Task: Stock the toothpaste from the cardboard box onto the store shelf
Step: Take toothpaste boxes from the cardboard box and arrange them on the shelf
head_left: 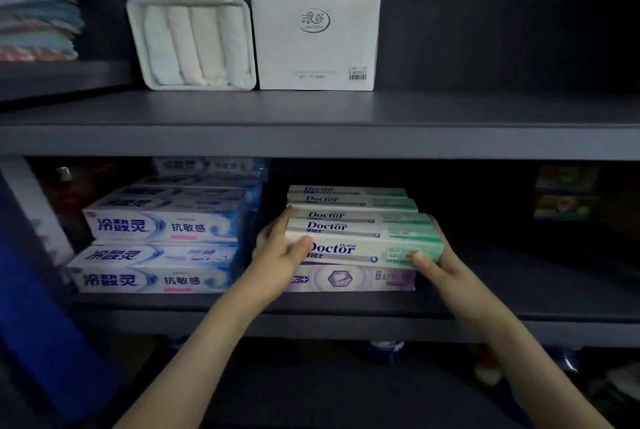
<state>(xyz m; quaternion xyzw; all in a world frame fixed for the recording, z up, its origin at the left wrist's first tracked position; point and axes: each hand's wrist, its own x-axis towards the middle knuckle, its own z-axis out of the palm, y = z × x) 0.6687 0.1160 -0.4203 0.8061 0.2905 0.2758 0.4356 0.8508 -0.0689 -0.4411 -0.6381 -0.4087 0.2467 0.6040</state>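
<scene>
On lower shelf (346, 307): both hands grip glossy rectangular toothpaste cartons (363, 238).

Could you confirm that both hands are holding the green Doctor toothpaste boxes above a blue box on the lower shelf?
Not quite: the box directly under them is the purple box, not a blue one; the blue boxes are stacked to the left. The head view shows this. The rest holds: the left hand and right hand hold the green Doctor boxes on the lower shelf.
</scene>
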